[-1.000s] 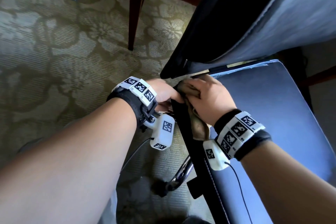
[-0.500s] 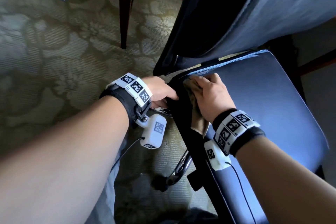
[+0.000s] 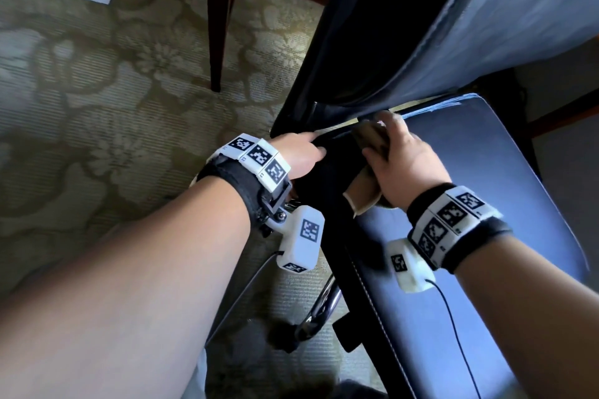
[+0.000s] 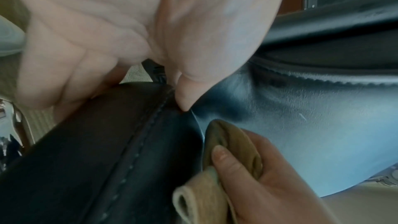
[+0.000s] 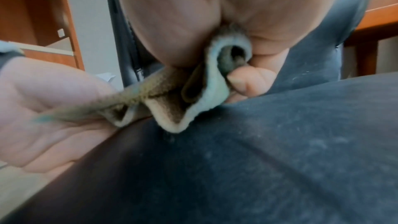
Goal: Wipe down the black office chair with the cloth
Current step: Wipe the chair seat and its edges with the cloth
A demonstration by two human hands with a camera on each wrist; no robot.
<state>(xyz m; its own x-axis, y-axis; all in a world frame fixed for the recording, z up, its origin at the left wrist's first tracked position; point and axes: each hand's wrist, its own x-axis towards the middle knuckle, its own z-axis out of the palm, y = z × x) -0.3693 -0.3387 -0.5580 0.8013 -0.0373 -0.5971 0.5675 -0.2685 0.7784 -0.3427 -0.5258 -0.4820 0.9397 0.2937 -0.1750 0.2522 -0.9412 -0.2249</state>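
The right hand (image 3: 405,162) sits near the middle of the head view, and its fingers are curled tight around a bunched tan cloth (image 3: 366,178). The thumb pins the folds on top. The cloth touches the black office chair (image 3: 486,236) at the back corner of the seat, right where the seat meets the backrest, which fills the upper right of the frame.

The left hand (image 3: 301,155) is just beside it, a bit to the left. It grips the side edge of the seat: the thumb tip presses by the stitched seam, and the other fingers curl under the edge.

The cloth looks soft, light and floppy. It bends any way you squeeze it, so a full fist around a thick wad is probably the best hold. A loose flap hangs out at the bottom and could drag or fold under.

The chair looks big and heavy, with smooth, slightly squishy padding. It may roll or spin when pushed, so holding the firm seat edge seems a good way to keep it steady. The narrow gap under the backrest probably needs a pushed-in fold of cloth.
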